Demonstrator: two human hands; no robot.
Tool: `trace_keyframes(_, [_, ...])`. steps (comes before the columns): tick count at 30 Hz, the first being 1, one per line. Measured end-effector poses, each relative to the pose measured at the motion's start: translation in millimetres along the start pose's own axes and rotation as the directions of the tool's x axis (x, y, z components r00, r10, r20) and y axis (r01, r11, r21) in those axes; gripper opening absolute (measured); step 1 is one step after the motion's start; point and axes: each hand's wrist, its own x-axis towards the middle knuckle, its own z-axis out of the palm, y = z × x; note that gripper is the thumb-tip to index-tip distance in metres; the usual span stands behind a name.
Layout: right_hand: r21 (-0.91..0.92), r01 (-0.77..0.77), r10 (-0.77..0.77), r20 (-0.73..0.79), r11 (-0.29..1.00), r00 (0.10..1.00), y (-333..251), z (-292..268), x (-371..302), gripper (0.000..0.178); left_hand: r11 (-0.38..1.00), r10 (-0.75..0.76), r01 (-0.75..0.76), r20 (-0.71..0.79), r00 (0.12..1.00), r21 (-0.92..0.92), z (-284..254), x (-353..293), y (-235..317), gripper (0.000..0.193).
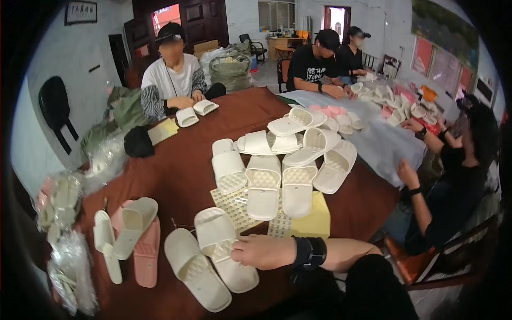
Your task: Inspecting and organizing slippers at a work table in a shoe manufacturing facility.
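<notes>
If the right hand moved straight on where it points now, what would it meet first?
Probably the front pair's right cream slipper, right at its fingers; whether they already touch is unclear.

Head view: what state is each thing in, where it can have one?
Near cream slippers: upright, side by side.
Right hand: at the right near slipper; grip unclear.
Cream slipper pile: loosely overlapping.
Printed sheets: flat, partly covered.
Pink slipper, front left: partly under a cream slipper.
Clear bag: filled; closure unclear.
Brown cloth: spread out.
</notes>
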Motion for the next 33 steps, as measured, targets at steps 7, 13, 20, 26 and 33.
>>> trace_keyframes(7, [0.026,0.011,-0.012,0.063,1.0,0.998,-23,2,-14,0.013,0.503,-0.674,0.745,-0.34,0.656,0.438,36,-46,24,0.06])
trace_keyframes(13, [0.084,-0.003,-0.003,0.078,0.996,0.997,-20,7,-11,0.019,0.323,-0.647,0.799,-0.499,0.577,0.506,31,-105,-8,0.025])
trace_keyframes(20, [-0.058,0.013,-0.007,0.099,0.998,0.995,-35,-7,-6,0.019,0.237,-0.637,0.849,-0.585,0.502,0.472,33,-103,-12,0.017])
trace_keyframes(26, [-0.067,0.129,-0.094,0.378,0.989,0.921,-42,-38,-5,0.023,0.262,-0.539,0.818,-0.626,0.564,0.512,40,-121,-17,0.014])
trace_keyframes(33, [-0.138,0.04,0.016,0.384,0.99,0.923,-73,-35,20,0.048,0.374,-0.625,0.849,-0.574,0.529,0.374,39,-124,-11,0.018])
